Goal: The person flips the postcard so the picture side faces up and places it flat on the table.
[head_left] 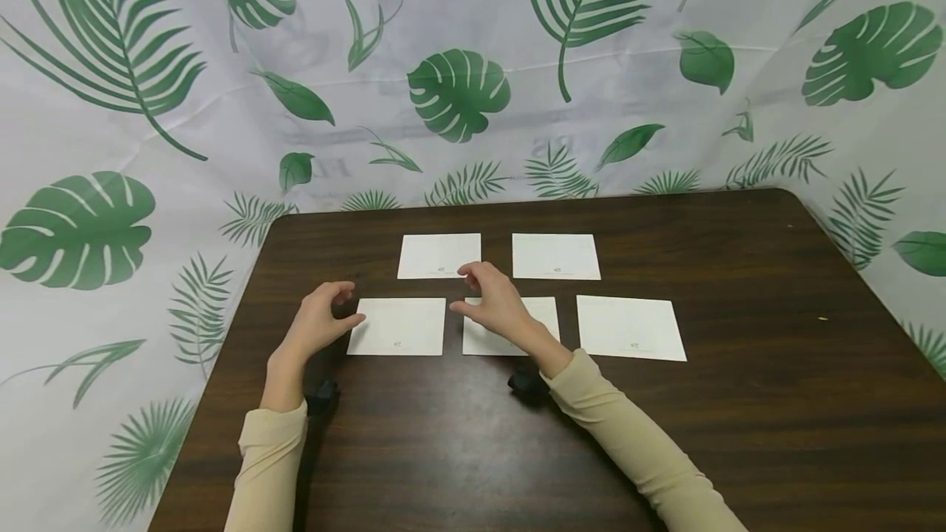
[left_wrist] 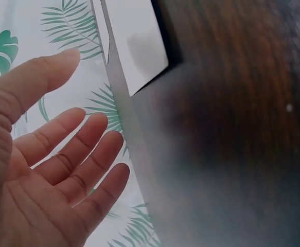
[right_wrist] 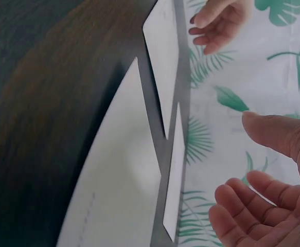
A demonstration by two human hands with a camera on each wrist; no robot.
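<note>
White rectangular cards lie in two rows, each with a small grey print near its lower edge. My left hand [head_left: 321,323] hovers beside the left edge of the front left card [head_left: 399,327], thumb and fingers apart. Over the front middle card [head_left: 545,317] is my right hand [head_left: 497,302], partly hiding it, thumb spread from the loosely bent fingers. Both palms show bare in the wrist views, the left palm [left_wrist: 47,206] and the right palm [right_wrist: 273,216]. Farther right lies the front right card [head_left: 631,328], turned slightly askew.
Behind the front row lie a back left card [head_left: 438,254] and a back right card [head_left: 556,256]. The dark wooden table [head_left: 458,450] meets a white leaf-print cloth [head_left: 458,15] at its far edge. A black device [head_left: 528,384] sits under the right wrist.
</note>
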